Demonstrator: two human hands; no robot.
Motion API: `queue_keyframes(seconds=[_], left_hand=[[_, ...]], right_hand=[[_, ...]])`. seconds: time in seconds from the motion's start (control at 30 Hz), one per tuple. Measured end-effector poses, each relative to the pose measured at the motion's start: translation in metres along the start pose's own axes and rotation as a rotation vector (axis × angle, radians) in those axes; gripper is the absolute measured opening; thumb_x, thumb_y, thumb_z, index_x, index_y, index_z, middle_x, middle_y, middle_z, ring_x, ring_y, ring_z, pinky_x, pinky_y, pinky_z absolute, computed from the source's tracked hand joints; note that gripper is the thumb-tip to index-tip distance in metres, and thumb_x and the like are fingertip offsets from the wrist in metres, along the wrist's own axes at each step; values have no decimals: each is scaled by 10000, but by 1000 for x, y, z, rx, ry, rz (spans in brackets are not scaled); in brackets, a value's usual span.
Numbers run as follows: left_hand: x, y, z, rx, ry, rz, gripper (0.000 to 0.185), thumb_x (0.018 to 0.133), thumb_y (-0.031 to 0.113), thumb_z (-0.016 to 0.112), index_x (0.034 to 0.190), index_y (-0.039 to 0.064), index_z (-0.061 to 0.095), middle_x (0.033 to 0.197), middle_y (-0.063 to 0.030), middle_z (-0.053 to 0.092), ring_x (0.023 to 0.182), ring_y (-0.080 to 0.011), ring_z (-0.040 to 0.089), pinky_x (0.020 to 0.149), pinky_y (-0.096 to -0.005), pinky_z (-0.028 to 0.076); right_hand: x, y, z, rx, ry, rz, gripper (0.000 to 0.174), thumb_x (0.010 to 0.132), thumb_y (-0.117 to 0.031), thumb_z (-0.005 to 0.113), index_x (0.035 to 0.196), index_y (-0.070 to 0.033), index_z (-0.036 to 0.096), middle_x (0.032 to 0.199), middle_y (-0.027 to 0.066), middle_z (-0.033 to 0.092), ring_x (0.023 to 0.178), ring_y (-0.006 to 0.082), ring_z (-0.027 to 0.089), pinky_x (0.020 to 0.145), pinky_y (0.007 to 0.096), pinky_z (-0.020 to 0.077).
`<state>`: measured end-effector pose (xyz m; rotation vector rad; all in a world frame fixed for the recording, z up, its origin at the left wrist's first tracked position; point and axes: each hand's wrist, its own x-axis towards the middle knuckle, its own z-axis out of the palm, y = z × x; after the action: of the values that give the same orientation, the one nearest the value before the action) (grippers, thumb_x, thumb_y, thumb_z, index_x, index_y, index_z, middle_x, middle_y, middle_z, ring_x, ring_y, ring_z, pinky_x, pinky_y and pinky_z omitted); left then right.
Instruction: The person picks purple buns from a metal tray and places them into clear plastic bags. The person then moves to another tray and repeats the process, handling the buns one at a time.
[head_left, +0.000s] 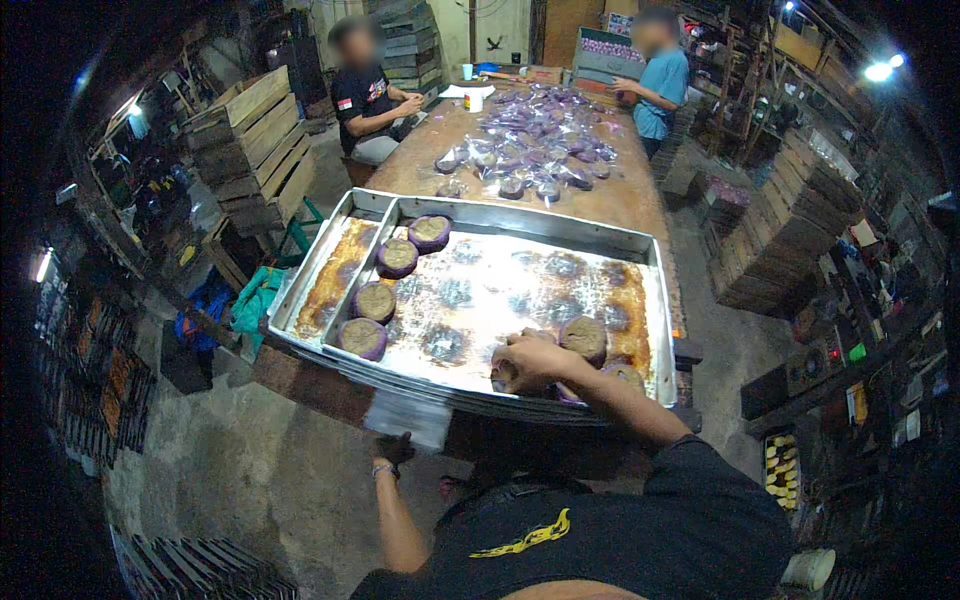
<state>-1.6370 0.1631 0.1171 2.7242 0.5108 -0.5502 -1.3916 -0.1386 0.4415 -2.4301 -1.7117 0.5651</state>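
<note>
A metal baking tray (480, 214) with a divider lies on a stack of trays at the table's near end. Several round purple-sided buns (362, 339) with brown tops stand along its divider; another bun (582, 340) is at the right. My right hand (529, 363) reaches down into the tray's near right part, fingers curled on a bun that they largely hide. In front of the tray's near edge, my left hand (394, 448), dark as if gloved, holds a clear plastic bag (409, 420), blurred, by its lower edge.
Many wrapped purple buns (532, 142) are heaped on the wooden table (405, 169). One person (371, 105) sits at the far left; another (660, 82) stands at the far right. Wooden crates (255, 150) are stacked left, more crates (787, 217) right. A white cup (473, 100) stands near the far end.
</note>
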Motion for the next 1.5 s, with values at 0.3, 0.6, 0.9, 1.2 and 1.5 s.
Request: queue_keyframes(seconds=[0.3,0.6,0.9,1.2,1.5], left_hand=[[-2,55,-35,-319,249,110,352,772,363,623,1025,120,586,801,-94,642,746,-267,600,662,-382,477],[-108,61,-42,-2233,320,-654,161,915,207,487,889,111,614,674,10,553,481,-44,455,367,-174,353],[-102,141,-104,-2579,630,-132,224,845,315,637,818,101,576,594,28,497,414,-79,375,375,-220,317],[-113,107,-125,-1787,713,-84,236,824,284,667,785,66,583,646,26,544,511,-86,501,440,-237,407],[-130,121,-159,-1986,524,421,293,807,222,660,1001,12,595,940,-71,630,823,-176,610,728,-311,495]], right_hand=[[-61,-1,8,220,236,-70,545,779,-14,491,1296,-112,351,1023,239,516,910,429,559,766,478,461],[-63,-2,-5,271,-37,-30,569,816,-23,482,1345,-84,283,974,249,590,880,400,597,751,464,464],[-23,-116,21,528,1495,-269,385,794,-9,646,1142,26,485,995,216,615,945,284,626,810,361,504],[26,-156,68,1062,496,-257,701,634,137,553,1295,-79,459,1139,128,607,1054,160,562,918,280,437],[39,-152,38,1057,230,-494,720,665,2,565,1354,-64,367,1211,191,545,1093,294,556,925,319,421]])
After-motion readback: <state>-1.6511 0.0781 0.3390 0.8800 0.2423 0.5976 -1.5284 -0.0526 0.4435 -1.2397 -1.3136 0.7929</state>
